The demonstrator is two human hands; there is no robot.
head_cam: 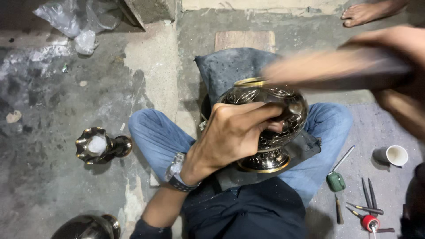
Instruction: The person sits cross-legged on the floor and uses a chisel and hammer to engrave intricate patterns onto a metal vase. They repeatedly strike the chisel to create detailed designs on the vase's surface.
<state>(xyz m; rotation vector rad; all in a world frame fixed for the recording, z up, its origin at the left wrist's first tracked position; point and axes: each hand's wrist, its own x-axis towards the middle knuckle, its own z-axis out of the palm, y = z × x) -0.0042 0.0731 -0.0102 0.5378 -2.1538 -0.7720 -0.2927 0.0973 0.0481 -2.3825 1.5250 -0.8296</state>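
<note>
A dark engraved metal bowl [283, 99] with a brass rim and round foot lies tilted on a grey cushion [230, 64] over my crossed legs. My left hand [232, 132], with a wristwatch, is clamped over the bowl's near side and holds it steady. My right hand [400, 66] at the upper right grips a wooden mallet [327, 68] that is blurred by motion just above the bowl's rim.
On the concrete floor at left stands a fluted dark metal vessel [97, 146], and another dark vessel [88, 228] shows at the bottom edge. A white cup [396, 156], a green-handled tool [336, 179] and several chisels [367, 201] lie at right. Another person's bare foot [363, 14] is at top right.
</note>
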